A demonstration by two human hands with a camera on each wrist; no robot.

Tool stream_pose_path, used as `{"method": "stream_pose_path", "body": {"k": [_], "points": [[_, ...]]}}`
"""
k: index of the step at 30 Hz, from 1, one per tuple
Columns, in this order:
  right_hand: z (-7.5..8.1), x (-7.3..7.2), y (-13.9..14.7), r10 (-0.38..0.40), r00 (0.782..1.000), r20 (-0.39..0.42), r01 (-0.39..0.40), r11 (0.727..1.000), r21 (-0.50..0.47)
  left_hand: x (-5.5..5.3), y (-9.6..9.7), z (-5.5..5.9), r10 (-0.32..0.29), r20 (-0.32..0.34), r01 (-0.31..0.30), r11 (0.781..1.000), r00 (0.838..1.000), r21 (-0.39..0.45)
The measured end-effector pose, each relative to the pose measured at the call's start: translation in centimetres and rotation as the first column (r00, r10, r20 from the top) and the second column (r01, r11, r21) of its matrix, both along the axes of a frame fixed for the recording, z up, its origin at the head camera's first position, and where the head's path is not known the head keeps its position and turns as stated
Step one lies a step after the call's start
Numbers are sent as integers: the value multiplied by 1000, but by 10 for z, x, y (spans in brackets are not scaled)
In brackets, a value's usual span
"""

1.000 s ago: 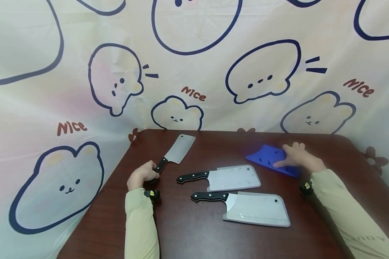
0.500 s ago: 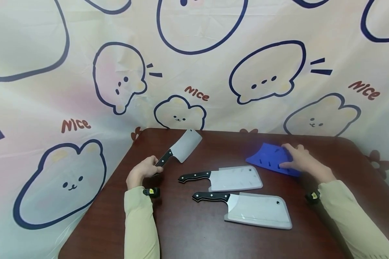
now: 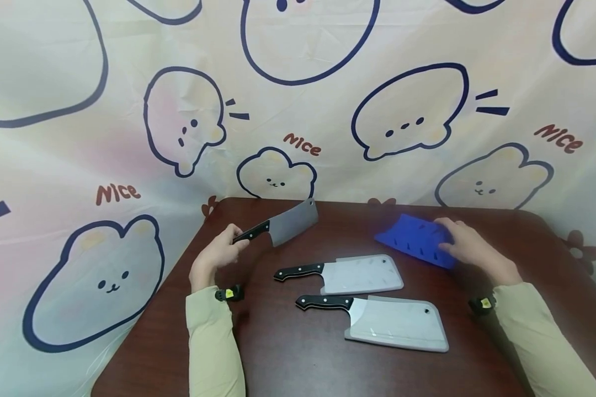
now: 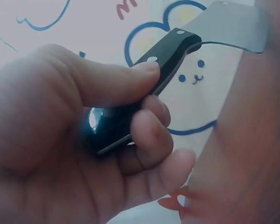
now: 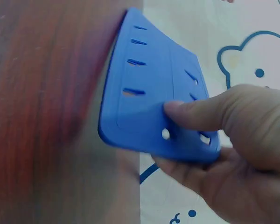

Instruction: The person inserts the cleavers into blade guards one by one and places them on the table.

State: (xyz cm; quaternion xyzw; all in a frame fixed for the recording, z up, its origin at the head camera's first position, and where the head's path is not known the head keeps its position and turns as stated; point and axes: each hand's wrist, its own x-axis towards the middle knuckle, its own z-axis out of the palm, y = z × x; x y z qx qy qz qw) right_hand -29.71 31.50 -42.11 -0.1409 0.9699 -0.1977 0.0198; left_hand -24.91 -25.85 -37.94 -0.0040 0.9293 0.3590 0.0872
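At the table's left, my left hand [image 3: 219, 252] grips a cleaver [image 3: 294, 221] by its black riveted handle. Its bare metal blade points toward the back right and looks raised off the table. In the left wrist view the thumb lies along the handle [image 4: 170, 49] and the fingers curl under it. Over on the right, my right hand [image 3: 473, 248] pinches a blue slotted blade cover [image 3: 413, 238] at one end. The right wrist view shows the thumb on the upper face of the cover [image 5: 149, 107], fingers beneath, the cover tilted.
Two cleavers with black handles lie mid-table, their blades in whitish covers: one farther back [image 3: 362, 274], one nearer [image 3: 394, 323]. The dark brown table [image 3: 298, 364] ends against a cartoon-printed cloth [image 3: 328, 110] behind and at the left.
My left hand has picked up the cleaver and raised it, the blade swinging to the right. My right hand has lifted and tilted the blue cover slightly.
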Motion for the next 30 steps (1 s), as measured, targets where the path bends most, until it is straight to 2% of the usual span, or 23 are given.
{"method": "stream_pose_path", "body": {"k": [5, 9, 12, 18, 21, 24, 27, 30], "points": [[12, 8, 2, 3, 998, -59, -8, 996, -91, 0, 7, 8, -9, -51, 12, 998, 999, 63], [29, 19, -3, -54, 990, -131, 28, 981, -190, 2, 14, 16, -40, -108, 54, 990, 993, 130], [42, 28, -8, -110, 976, -190, 57, 963, -265, 5, 19, 23, -82, -154, 109, 977, 985, 181], [65, 42, -18, -165, 940, -298, 36, 918, -396, 12, 28, 37, -152, -227, 205, 951, 962, 231], [73, 48, -20, -182, 934, -307, 29, 896, -443, 15, 30, 42, -188, -256, 252, 936, 948, 248], [77, 52, -21, -181, 940, -290, 20, 876, -481, 18, 30, 45, -216, -294, 297, 917, 931, 265], [79, 55, -20, -190, 946, -262, 37, 869, -493, 21, 29, 48, -247, -333, 348, 892, 910, 288], [82, 57, -20, -216, 943, -254, 62, 862, -503, 23, 29, 52, -263, -360, 380, 872, 895, 308]]}}
